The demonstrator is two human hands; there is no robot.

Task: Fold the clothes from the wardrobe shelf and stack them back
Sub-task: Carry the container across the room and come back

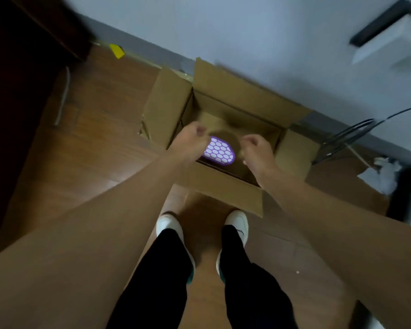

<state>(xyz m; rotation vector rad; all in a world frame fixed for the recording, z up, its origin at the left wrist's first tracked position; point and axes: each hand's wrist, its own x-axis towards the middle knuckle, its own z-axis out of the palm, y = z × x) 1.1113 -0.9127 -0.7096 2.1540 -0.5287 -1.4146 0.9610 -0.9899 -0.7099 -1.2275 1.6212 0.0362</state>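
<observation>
– Two hands are logged over an open cardboard box (223, 186) on the wooden floor (93, 150). Which step is to be tagged?

– Not the folding proper, as judged. No clothes are seen anywhere in frame, so their place cannot be given. A dark cabinet (14, 91) at 9 o'clock may be the wardrobe, but that cannot be told. A side step at the box is the best tag.

– Hands placed?

– The left hand (190, 144) is held at 9 o'clock of a purple oval pad (220, 150), the right hand (256, 151) at 3 o'clock of it. The pad lies inside the box, toward its 7 o'clock corner. Neither hand is seen touching it.

– Fingers?

– The left fingers (199, 130) are curled in, and the right fingers (250, 140) likewise. Nothing is seen gripped by either. Motion blur is heavy, so a very thin item cannot be fully ruled out.

– Next move, as judged?

– Clothes must be found first. The gaze is to be turned from the box toward the shelf, and the fingers opened before a garment can be taken. White shoes (167, 224) are planted at 6 o'clock of the box and cables (347, 136) lie at 3 o'clock, so a turn toward 9 o'clock is favoured.
</observation>
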